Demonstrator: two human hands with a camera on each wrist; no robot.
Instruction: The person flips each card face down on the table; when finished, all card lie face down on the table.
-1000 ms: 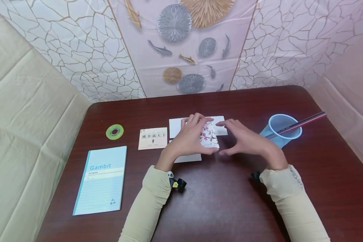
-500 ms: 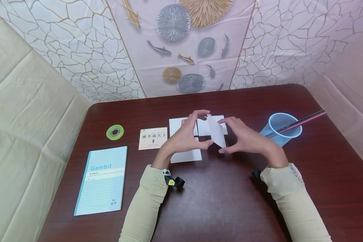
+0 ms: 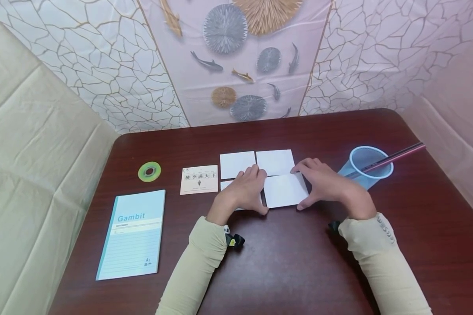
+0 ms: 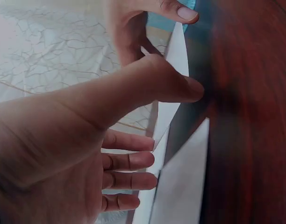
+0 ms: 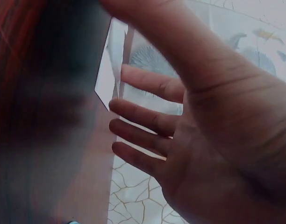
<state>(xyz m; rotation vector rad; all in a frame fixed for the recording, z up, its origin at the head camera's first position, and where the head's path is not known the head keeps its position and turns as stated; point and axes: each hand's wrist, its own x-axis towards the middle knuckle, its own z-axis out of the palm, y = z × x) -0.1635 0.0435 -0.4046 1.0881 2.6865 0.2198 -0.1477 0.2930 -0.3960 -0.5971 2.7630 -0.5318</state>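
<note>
A small card (image 3: 285, 191), blank white side up, is held at the lower right of a two-by-two group of white cards. My left hand (image 3: 244, 190) holds its left side, thumb at the near corner and index finger at the far one. Across from it, my right hand (image 3: 323, 186) grips the right side between thumb and index finger. In the left wrist view, the card (image 4: 171, 114) spans both hands. Two blank cards, one at left (image 3: 236, 164) and one at right (image 3: 275, 162), form the back row; the lower-left card (image 3: 225, 184) is largely hidden under my left hand.
Left of the group lies a cream card with printed characters (image 3: 199, 186). Further left are a green disc (image 3: 145, 171) and a blue notebook (image 3: 134, 236). A light-blue mesh cup (image 3: 351, 166) with pencils (image 3: 394, 157) stands tilted-looking beyond my right hand.
The card first showed its blossom print, then was turned on edge and over between my hands. Now it has come down toward me, white side up, beside the lower-left card.
</note>
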